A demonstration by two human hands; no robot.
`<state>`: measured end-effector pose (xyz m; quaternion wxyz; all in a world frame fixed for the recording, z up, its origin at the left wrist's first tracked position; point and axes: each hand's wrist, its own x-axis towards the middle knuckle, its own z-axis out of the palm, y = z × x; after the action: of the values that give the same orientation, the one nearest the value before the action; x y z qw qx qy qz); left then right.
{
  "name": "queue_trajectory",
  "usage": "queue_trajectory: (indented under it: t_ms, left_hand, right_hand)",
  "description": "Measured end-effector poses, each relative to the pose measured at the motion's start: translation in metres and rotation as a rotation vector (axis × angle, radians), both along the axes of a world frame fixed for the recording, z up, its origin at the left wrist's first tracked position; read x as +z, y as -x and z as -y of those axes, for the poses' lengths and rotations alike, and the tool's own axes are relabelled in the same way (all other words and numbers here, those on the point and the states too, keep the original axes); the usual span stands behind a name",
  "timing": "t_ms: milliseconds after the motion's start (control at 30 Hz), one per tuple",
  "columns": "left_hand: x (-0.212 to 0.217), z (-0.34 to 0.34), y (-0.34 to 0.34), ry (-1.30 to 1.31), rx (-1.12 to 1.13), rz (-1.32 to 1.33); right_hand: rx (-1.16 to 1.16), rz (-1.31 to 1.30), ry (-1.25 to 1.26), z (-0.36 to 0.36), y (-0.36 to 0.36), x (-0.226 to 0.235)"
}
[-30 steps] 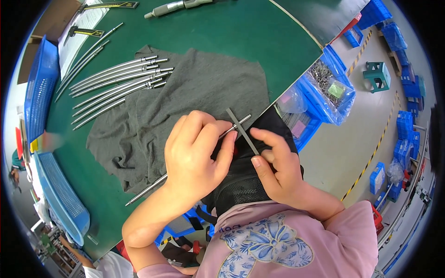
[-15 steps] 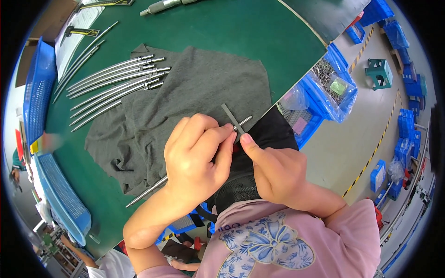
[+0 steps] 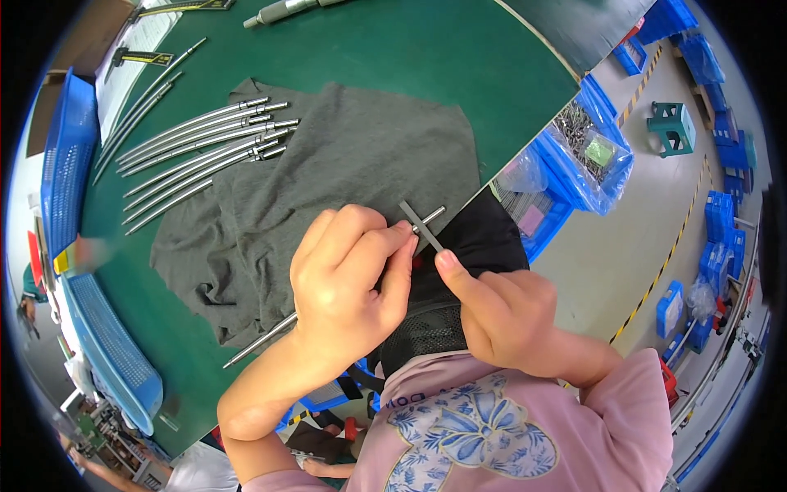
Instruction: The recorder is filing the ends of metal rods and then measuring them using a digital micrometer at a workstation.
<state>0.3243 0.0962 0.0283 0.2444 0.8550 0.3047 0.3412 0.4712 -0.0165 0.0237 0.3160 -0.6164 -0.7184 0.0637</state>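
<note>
My left hand (image 3: 348, 275) is closed around a slim shiny metal rod (image 3: 261, 340), which runs under the palm and comes out past the fingertips. A flat, dark grey strip (image 3: 413, 216) lies crosswise over the rod near its far end; whether it is a file or an abrasive stone I cannot tell. Its lower end is pinched in my right hand (image 3: 508, 312), with the thumb stretched along it. A crumpled grey cloth (image 3: 361, 148) is spread on the table beneath and beyond my hands. The inner fingers of both hands are hidden.
Several similar metal rods (image 3: 193, 135) lie on the cloth's left edge and the green table (image 3: 393, 57). Calipers (image 3: 143, 57) and a metal cylindrical tool (image 3: 291, 10) lie at the back. Blue baskets (image 3: 111, 340) line the left; blue bins (image 3: 545, 221) stand beyond the right edge.
My right hand has shifted a little right and towards me, drawing the grey strip across the rod. My left hand and the rod stay nearly still.
</note>
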Motion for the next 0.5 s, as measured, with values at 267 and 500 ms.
queue_trajectory:
  t_ms: [267,500]
  left_hand:
    - [-0.002,0.000,-0.001,-0.016,0.006,0.016]
    - [0.000,-0.001,-0.001,-0.033,0.014,-0.006]
  right_hand:
    - [-0.027,0.031,0.048,0.000,0.007,0.008]
    - [-0.055,0.032,-0.003,-0.013,0.014,0.003]
